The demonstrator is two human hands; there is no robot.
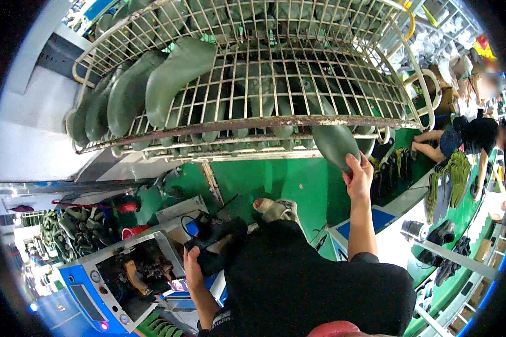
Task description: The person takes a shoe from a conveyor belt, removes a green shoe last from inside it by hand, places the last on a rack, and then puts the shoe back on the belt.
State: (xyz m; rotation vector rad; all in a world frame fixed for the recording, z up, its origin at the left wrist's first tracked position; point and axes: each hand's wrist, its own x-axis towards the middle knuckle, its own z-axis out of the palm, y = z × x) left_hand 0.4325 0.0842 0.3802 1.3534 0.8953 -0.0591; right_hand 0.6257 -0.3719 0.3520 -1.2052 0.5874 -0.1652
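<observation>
Gripping a green boot (pixel 333 145) under the wire rack (pixel 253 121), right hand (pixel 358 178); left hand (pixel 193 264) clasped on a black tool (pixel 211 259).

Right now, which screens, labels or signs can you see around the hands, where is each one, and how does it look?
Display panel: on the front of the blue and white machine, lower left; a small grey rectangle, text not readable.
Round dials: above that panel; small and pale.
Pink light: at the machine's lower edge; a small glowing dot.
No labels show near the left hand or the right hand.
</observation>
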